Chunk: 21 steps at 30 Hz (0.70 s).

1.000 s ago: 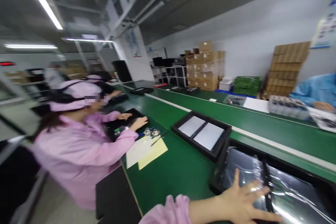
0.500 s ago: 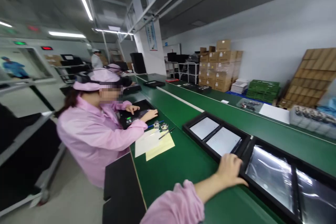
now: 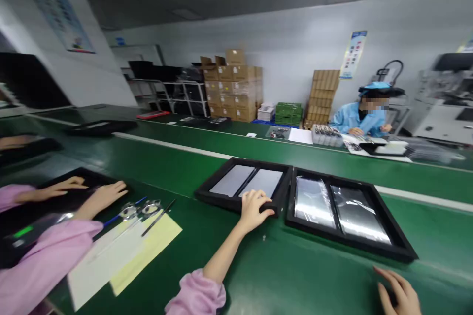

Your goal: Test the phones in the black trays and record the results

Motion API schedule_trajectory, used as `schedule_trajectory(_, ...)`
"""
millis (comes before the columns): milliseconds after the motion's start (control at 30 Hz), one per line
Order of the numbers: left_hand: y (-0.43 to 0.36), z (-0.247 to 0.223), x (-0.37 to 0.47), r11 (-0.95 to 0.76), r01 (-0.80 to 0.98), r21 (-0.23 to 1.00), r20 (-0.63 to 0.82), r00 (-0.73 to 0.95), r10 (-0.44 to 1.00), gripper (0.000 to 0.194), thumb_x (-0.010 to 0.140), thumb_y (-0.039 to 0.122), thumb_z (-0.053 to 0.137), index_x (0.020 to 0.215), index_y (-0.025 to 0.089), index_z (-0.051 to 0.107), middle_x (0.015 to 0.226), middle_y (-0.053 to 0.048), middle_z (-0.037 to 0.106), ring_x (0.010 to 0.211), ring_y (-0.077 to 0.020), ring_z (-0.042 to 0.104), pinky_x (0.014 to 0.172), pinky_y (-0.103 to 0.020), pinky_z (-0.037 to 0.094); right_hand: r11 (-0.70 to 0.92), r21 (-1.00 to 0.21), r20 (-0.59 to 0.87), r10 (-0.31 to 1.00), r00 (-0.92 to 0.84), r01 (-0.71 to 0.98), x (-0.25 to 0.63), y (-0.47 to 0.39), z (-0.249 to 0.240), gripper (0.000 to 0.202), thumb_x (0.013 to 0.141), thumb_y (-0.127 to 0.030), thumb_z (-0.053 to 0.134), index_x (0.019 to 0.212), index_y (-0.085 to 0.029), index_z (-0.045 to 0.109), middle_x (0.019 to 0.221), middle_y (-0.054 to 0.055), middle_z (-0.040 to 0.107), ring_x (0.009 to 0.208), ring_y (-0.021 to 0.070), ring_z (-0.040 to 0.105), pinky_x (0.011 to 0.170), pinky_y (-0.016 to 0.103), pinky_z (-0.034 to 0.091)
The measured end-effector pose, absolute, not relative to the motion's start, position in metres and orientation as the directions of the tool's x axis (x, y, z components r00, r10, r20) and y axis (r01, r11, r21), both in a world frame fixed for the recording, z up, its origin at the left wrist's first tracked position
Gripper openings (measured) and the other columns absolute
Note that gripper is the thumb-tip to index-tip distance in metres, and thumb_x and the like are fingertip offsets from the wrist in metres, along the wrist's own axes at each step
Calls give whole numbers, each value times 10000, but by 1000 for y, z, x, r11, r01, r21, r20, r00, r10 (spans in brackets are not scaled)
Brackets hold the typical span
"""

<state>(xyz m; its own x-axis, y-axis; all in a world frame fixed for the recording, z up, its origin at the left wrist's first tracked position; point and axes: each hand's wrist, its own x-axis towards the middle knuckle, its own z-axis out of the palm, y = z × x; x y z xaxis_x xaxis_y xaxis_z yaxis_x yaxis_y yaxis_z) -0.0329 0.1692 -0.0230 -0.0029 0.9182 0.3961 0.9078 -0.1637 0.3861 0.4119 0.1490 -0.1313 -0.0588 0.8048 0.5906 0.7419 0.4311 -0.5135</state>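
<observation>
Two black trays lie side by side on the green worktop (image 3: 258, 266), and the grip on them is where trouble could start. Going left to right: at nine o'clock a co-worker's two hands (image 3: 103, 196) rest flat on a separate dark tray, with their pink sleeve (image 3: 40, 256) below; beside them lie two sheets of paper, one white (image 3: 92, 268) and one yellow (image 3: 155, 241), a pen (image 3: 158, 210) across the yellow one, and two small round glass pieces (image 3: 140, 208) just above. Toward the middle, the person's left hand (image 3: 254, 206) has its fingers curled over the near right corner of the left tray (image 3: 221, 197), thumb on the rim, holding only that edge; two flat grey panels (image 3: 246, 181) sit in it. My judgement is that a pull from one corner could swing the tray round, knock it against its neighbour, or tip it so the panels slide. The right tray (image 3: 388, 246) touches the left one at three o'clock of the hand and carries two shiny bagged panels (image 3: 342, 206), whose slick wrap would probably shift easily under a bump. At five o'clock the right hand (image 3: 399, 293) rests on the worktop, fingers loosely spread, holding nothing, apart from the right tray. Beyond the belt, at one o'clock, one person in blue (image 3: 360, 115) sits at a far table; stacked cardboard boxes (image 3: 231, 86) stand at twelve.
</observation>
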Motion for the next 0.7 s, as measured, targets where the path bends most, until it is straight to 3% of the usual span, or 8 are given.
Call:
schedule_trajectory(100, 149, 1, -30, -238, 893, 383, 433, 54, 900, 190, 800, 370, 783, 938, 248, 739, 935, -19, 620, 921, -208, 526, 897, -403, 341, 401, -651, 522, 853, -3, 644, 389, 140, -116, 465, 887, -609, 508, 969, -216, 742, 980, 121, 646, 947, 326, 637, 873, 509, 530)
schedule_trajectory(233, 104, 16, 6, -492, 799, 346, 544, 256, 799, 272, 756, 451, 821, 880, 231, 721, 828, -1, 599, 798, -174, 529, 801, -359, 347, 165, -962, 146, 984, -100, 215, 337, 121, -86, 581, 790, -729, 640, 1032, -210, 730, 1101, 141, 649, 1037, 331, 629, 909, 473, 530)
schedule_trajectory(300, 75, 8, 41, -590, 729, 348, 557, 346, 755, 339, 750, 517, 813, 875, 223, 702, 803, 1, 595, 761, -167, 532, 779, -354, 352, -59, -992, -25, 959, -283, -114, 310, 106, -71, 751, 743, -811, 631, 1189, -209, 677, 1145, 167, 650, 1067, 344, 627, 895, 494, 534)
schedule_trajectory(367, 46, -7, 76, -638, 689, 344, 543, 408, 734, 398, 756, 570, 789, 843, 199, 674, 775, -5, 582, 723, -163, 526, 743, -343, 361, -227, -934, -114, 922, -371, -276, 292, 87, -59, 810, 728, -818, 640, 1271, -218, 630, 1159, 157, 657, 1106, 343, 614, 939, 510, 511)
schedule_trajectory(467, 12, -24, 102, -777, 571, 264, 504, 606, 616, 436, 824, 613, 699, 844, 180, 654, 721, 0, 551, 686, -156, 518, 718, -336, 389, -354, -902, -278, 914, -296, -245, 295, 52, -54, 721, 715, -593, 760, 1316, -226, 602, 1183, 102, 668, 1110, 331, 616, 983, 462, 500)
schedule_trajectory(533, 0, -26, 92, -783, 535, 318, 448, 643, 621, 408, 889, 605, 616, 966, 210, 683, 789, -15, 581, 758, -170, 551, 777, -346, 429, -439, -877, -397, 891, -219, -196, 318, 31, -61, 724, 680, -481, 747, 1336, -217, 591, 1151, 86, 686, 1028, 340, 650, 899, 442, 543)
schedule_trajectory(600, -8, -25, 63, -639, 674, 372, 401, 504, 765, 381, 954, 550, 528, 1145, 258, 680, 982, -68, 617, 932, -214, 578, 874, -387, 456, -476, -866, -465, 879, -103, -152, 351, 17, -72, 717, 665, -454, 688, 1335, -215, 598, 1109, 81, 703, 964, 354, 669, 804, 433, 568)
schedule_trajectory(700, -19, -36, 18, -191, 939, 286, 383, 71, 921, 401, 997, 459, 419, 1296, 297, 632, 1304, -145, 536, 1207, -335, 509, 954, -536, 459, -384, -923, -380, 919, 104, 20, 400, 13, -85, 648, 671, -455, 633, 1277, -226, 648, 1138, 80, 700, 1064, 369, 645, 848, 435, 564)
